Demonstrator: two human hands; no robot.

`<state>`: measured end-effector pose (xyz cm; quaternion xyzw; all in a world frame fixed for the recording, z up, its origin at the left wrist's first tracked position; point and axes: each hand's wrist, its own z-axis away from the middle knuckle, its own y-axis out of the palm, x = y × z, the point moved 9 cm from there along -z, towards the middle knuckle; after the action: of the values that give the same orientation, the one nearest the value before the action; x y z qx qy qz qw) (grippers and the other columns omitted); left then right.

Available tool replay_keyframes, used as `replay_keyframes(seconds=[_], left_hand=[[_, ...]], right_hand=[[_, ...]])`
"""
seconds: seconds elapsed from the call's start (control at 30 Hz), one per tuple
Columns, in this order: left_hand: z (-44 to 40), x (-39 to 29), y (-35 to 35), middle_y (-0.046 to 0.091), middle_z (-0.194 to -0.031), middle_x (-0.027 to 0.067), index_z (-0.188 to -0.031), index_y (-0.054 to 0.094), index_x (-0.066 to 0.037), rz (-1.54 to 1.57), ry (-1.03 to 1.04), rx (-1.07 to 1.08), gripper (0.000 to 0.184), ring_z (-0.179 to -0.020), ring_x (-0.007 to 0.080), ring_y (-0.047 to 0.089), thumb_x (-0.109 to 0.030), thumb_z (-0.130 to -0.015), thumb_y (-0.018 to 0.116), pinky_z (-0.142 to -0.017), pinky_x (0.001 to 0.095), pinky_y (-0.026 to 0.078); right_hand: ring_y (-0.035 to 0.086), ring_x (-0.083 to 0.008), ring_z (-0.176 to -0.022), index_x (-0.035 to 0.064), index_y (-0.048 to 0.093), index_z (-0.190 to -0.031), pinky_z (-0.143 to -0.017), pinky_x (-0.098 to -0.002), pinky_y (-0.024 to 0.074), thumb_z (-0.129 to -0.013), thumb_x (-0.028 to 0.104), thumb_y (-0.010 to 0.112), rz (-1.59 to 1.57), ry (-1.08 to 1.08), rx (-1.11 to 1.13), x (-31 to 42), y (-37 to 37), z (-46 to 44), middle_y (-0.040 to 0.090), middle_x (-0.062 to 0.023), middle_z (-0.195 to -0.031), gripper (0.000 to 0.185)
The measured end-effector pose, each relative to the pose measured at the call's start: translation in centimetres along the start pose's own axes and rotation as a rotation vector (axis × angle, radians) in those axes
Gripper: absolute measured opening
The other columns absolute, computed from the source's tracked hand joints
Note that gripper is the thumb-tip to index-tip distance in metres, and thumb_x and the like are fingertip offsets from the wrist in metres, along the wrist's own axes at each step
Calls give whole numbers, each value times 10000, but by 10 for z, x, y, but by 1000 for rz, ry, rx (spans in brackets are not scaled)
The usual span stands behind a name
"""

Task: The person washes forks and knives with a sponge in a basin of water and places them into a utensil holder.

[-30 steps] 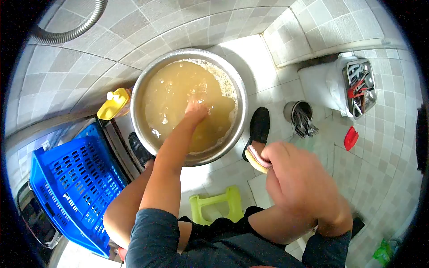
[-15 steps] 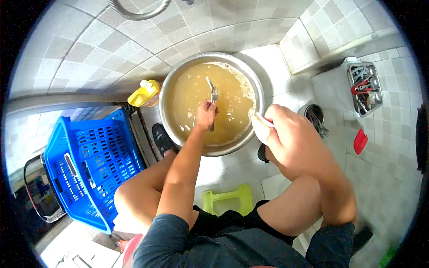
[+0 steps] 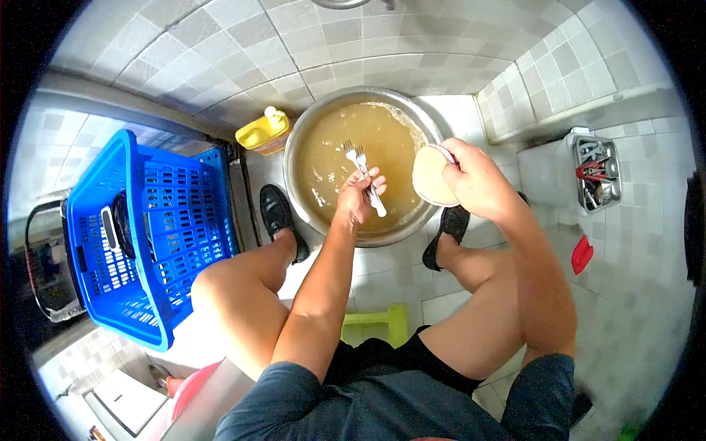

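Pointing tines (image 3: 349,146) forward-left — forks (image 3: 362,167) slant, left fingers (image 3: 379,181) loosely gripping; right fingers (image 3: 462,151) clamp sponge (image 3: 431,178).

Left hand (image 3: 355,201) holds 2 forks (image 3: 362,163) over a basin (image 3: 382,239), right hand (image 3: 478,182) a round pad (image 3: 430,176).

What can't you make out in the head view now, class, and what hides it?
All in the head view:
- Basin bottom: hidden by cloudy water.
- Right hand: some fingers hidden behind the pad.
- Stool: partly covered by the shorts.
- Hose: cut off by the top edge.
- Utensils, far right: too small to count.
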<state>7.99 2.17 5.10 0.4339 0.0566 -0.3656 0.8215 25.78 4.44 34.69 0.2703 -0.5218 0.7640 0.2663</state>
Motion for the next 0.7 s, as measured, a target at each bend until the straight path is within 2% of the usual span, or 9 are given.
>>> replay_keyframes(seconds=[0.07,0.1,0.13,0.23,0.4,0.47,0.6,0.67,0.7], left_hand=[[0,7,-5,632,-1080,137,-1039,560,-101,21,2,33,138,-799,218,612,-50,-1026,432,-660,348,552],[2,9,-2,646,-961,122,-1040,558,-113,113,3,105,93,-701,196,588,-100,-1029,466,-583,324,526],[4,11,-8,646,-961,122,-1040,558,-113,129,8,104,93,-701,196,588,-100,-1029,466,-583,324,526],[9,19,-42,631,-759,56,-1045,552,-138,-108,-51,-150,87,-522,154,501,-220,-1027,531,-436,288,434],[5,32,-77,645,-800,40,-1049,565,-140,-188,-152,-257,48,-533,129,495,-157,-1010,542,-442,274,422],[-7,42,-94,633,-805,59,-1024,530,-120,-57,-141,-258,62,-502,153,501,-70,-994,511,-403,300,405],[-5,54,-112,613,-820,66,-1030,513,-80,-177,-268,-378,77,-524,166,518,-31,-987,472,-394,290,419],[-4,63,-119,599,-777,62,-1028,517,-72,-250,-335,-357,59,-526,177,528,-65,-979,486,-393,285,430],[-6,54,-121,588,-733,60,-992,544,-67,-391,-225,-347,53,-513,174,526,-95,-971,505,-394,291,420]], right_hand=[[650,-431,-949,-49,600,-1044,-821,-459,508,-878,104,500,-47,-32,27,0,7,-7,642,-301,-975,247],[650,-431,-949,-49,600,-1044,-821,-459,508,-878,104,500,-34,-37,35,2,9,-8,642,-301,-975,247],[653,-424,-933,-51,605,-1034,-815,-455,509,-876,105,501,-33,-30,43,3,11,-9,645,-297,-960,245],[655,-415,-901,-54,611,-1026,-801,-450,509,-873,107,505,-12,-14,75,1,17,-14,649,-289,-934,247],[651,-412,-857,-58,606,-1016,-776,-451,507,-870,112,512,-25,-2,86,0,22,-19,650,-280,-914,243],[654,-409,-858,-54,608,-1006,-772,-453,507,-869,118,518,-20,-22,82,1,23,-21,651,-278,-907,237],[654,-408,-856,-47,612,-1004,-767,-451,507,-868,126,524,35,-31,100,2,24,-25,651,-272,-897,238],[553,-145,-719,-34,596,-985,-670,-341,488,-876,30,479,-41,-61,111,3,26,-25,603,-85,-776,172],[553,-145,-719,-34,596,-985,-670,-341,488,-876,30,479,-39,-58,112,3,25,-25,603,-85,-776,172]])
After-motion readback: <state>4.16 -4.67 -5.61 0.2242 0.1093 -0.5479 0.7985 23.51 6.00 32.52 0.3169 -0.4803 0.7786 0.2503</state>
